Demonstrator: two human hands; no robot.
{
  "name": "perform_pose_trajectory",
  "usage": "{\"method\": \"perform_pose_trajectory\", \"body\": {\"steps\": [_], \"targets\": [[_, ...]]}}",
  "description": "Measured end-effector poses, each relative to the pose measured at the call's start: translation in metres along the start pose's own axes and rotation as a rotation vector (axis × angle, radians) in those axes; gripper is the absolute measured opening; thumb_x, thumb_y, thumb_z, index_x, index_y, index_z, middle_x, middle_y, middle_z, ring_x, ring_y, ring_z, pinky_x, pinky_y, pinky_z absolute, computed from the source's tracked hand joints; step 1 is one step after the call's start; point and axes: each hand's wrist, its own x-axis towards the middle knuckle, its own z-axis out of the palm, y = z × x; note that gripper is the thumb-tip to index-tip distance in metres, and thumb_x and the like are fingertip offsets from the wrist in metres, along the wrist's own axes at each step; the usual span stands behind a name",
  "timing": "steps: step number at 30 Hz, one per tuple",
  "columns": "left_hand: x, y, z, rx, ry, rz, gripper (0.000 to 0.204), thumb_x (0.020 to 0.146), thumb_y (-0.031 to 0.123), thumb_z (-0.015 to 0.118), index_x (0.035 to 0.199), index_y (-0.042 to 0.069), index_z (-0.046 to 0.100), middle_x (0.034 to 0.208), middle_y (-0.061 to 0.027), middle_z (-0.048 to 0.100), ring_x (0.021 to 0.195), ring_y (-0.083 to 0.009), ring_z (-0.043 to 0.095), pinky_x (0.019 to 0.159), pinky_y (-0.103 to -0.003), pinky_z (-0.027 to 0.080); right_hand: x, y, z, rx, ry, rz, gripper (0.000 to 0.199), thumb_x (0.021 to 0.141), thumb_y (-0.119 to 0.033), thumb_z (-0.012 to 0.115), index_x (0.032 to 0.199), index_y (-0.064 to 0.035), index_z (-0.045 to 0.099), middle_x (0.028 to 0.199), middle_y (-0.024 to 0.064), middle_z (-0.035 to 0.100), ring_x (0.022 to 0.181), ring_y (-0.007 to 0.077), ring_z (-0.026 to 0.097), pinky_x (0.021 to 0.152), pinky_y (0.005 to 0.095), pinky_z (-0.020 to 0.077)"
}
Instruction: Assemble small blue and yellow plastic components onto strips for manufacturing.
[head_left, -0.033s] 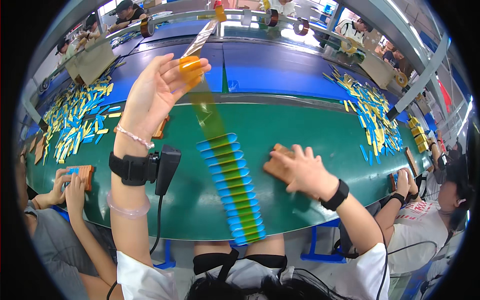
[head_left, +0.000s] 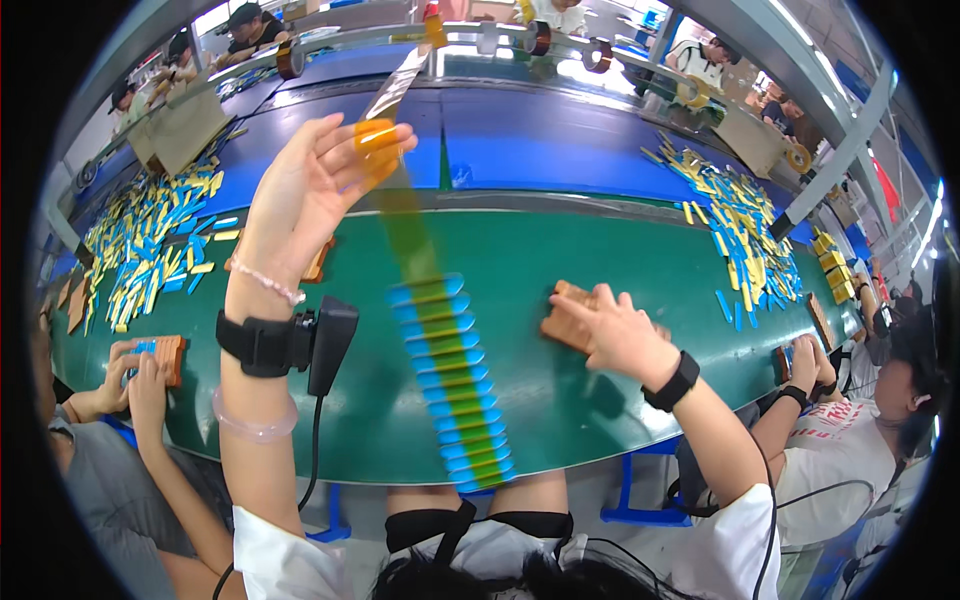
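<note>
At frame centre the raised left hand (head_left: 315, 190) pinches a translucent amber tape strip (head_left: 415, 255) carrying a hanging row of small blue rectangular pieces (head_left: 455, 395), lifted off the green conveyor belt (head_left: 620, 250), while the right hand (head_left: 615, 335) presses flat, gripping nothing, on a brown wooden block (head_left: 568, 318), steadying it.

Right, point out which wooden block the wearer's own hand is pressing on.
The wooden block mid-belt, under the right hand. The block at far left sits under a co-worker's hands.

Amber tape strip (head_left: 405, 225), blue pieces (head_left: 450, 380), green table (head_left: 620, 250)
</note>
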Motion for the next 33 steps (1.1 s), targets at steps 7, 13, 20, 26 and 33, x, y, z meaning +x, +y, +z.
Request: {"method": "perform_pose_trajectory", "body": {"steps": [7, 13, 20, 26, 33], "targets": [[0.002, -0.015, 0.004, 0.038, 0.027, -0.055, 0.037, 0.087, 0.022, 0.042, 0.103, -0.01, 0.049, 0.102, -0.0245, 0.056, 0.102, -0.0312, 0.053, 0.09, -0.034, 0.041, 0.042, 0.136, 0.037, -0.231, 0.422, 0.151, 0.06, 0.076, 0.0, 0.046, 0.126, -0.0309, 0.035, 0.116, 0.0126, 0.044, 0.09, 0.0371, 0.052, 0.07, 0.0407, 0.05], [0.003, -0.024, 0.018, 0.101, 0.035, -0.094, 0.035, 0.087, 0.024, 0.044, 0.099, -0.007, 0.053, 0.099, -0.0227, 0.058, 0.091, -0.0249, 0.058, 0.084, -0.032, 0.044, 0.047, 0.125, 0.04, -0.046, 0.673, 0.097, 0.058, 0.07, -0.001, 0.055, 0.125, -0.009, 0.035, 0.119, 0.0173, 0.042, 0.094, 0.0368, 0.051, 0.082, 0.0408, 0.0432], [0.0, -0.031, 0.021, 0.248, 0.035, -0.048, 0.031, 0.085, 0.023, 0.051, 0.093, -0.006, 0.057, 0.092, -0.0161, 0.062, 0.084, -0.0179, 0.06, 0.078, -0.028, 0.047, 0.023, -0.073, -0.017, 1.352, 0.032, -0.541, 0.037, 0.084, -0.029, 0.054, 0.098, 0.0054, 0.056, 0.092, 0.0108, 0.06, 0.08, 0.0132, 0.055, 0.072, 0.0261, 0.0439], [-0.002, -0.047, 0.019, 0.391, -0.004, -0.004, 0.027, 0.086, 0.022, 0.051, 0.09, -0.004, 0.059, 0.089, -0.0131, 0.063, 0.082, -0.0146, 0.059, 0.077, -0.027, 0.046, 0.001, -0.085, -0.017, 1.498, -0.084, -0.331, 0.028, 0.083, -0.024, 0.057, 0.086, 0.0028, 0.061, 0.073, 0.0023, 0.061, 0.065, 0.0041, 0.052, 0.059, 0.0176, 0.0405], [-0.031, -0.094, 0.022, 0.453, 0.081, -0.028, 0.024, 0.086, 0.019, 0.05, 0.087, -0.003, 0.06, 0.086, -0.0104, 0.063, 0.08, -0.0119, 0.058, 0.077, -0.025, 0.044, -0.042, -0.081, 0.005, 1.569, -0.062, -0.242, 0.023, 0.082, -0.019, 0.059, 0.086, 0.0035, 0.061, 0.076, 0.0009, 0.061, 0.067, 0.0022, 0.051, 0.06, 0.0169, 0.0404]]}}
